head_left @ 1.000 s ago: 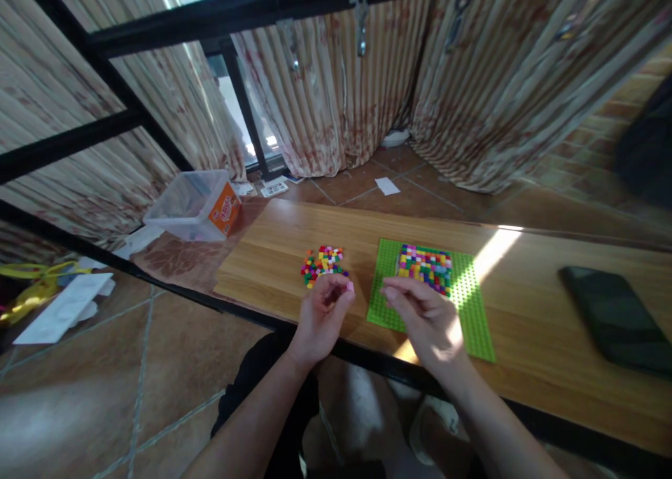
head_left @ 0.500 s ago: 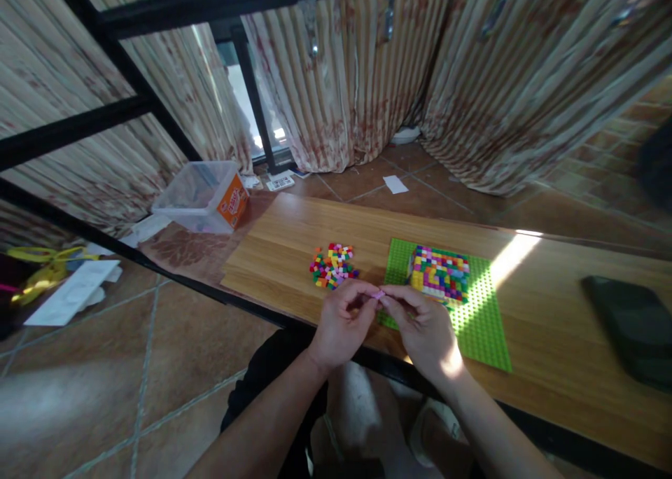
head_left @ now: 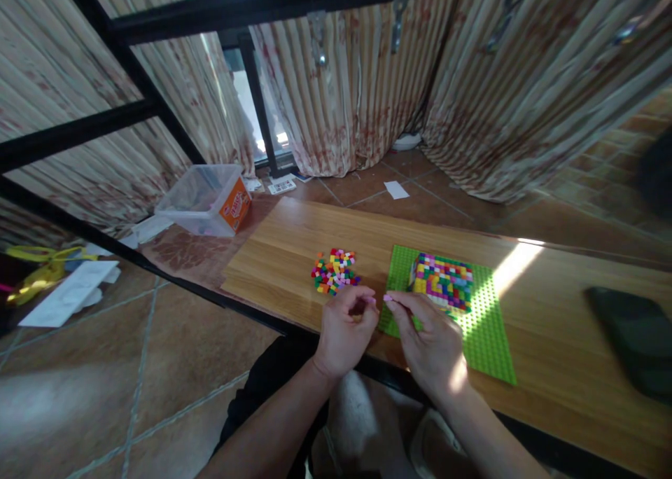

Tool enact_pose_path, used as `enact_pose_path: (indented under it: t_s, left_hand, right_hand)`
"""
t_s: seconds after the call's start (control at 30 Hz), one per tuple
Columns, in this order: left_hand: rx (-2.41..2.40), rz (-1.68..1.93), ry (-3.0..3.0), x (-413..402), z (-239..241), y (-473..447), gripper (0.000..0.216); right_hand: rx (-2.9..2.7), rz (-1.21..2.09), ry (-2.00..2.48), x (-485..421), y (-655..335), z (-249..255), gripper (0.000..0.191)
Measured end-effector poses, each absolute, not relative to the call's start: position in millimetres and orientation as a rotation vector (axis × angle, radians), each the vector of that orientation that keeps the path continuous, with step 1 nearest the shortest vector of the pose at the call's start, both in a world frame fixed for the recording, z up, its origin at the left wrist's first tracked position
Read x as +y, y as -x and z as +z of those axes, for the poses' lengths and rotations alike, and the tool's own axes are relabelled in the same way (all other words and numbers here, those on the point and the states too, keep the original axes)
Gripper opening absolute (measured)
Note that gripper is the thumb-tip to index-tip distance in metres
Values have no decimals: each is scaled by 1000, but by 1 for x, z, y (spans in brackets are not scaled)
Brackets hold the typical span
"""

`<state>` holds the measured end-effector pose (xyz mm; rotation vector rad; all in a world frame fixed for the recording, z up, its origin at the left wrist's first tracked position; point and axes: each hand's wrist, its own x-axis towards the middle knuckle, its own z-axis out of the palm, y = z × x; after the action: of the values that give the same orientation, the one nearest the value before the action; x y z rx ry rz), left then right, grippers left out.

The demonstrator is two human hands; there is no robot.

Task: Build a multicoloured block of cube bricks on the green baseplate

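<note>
My left hand pinches a small pink brick between thumb and forefinger, partly hidden by the fingertips. Across a narrow gap, my right hand grips another small pink brick by its fingertips. Beyond my left hand lies a loose pile of small coloured bricks. A green baseplate reaches under my right hand. On it stands a block built of many-coloured bricks, just past my right fingers, which cover part of its near side.
The wooden tabletop has a dark front edge close to my legs. A dark phone-like object lies at the right. Beyond the table's left end stands a clear plastic box with an orange label. Striped curtains hang behind.
My hands have parted slightly. The pink piece held between both sets of fingertips now shows as two, one in each hand. The view has tilted a little upward.
</note>
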<state>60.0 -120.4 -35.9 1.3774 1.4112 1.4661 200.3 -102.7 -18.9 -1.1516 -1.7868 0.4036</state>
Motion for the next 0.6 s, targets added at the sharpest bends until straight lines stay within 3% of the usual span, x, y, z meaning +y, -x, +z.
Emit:
enact_pose_path:
  t_s: [0.3, 0.6]
  left_hand:
    - [1445, 1445, -1550, -116, -42, -52, 16]
    - [1439, 1383, -1615, -115, -41, -52, 14]
  right_hand:
    - [-1675, 246, 1540, -75, -297, -3, 27]
    - [-1752, 273, 1462, -68, -294, -16, 26]
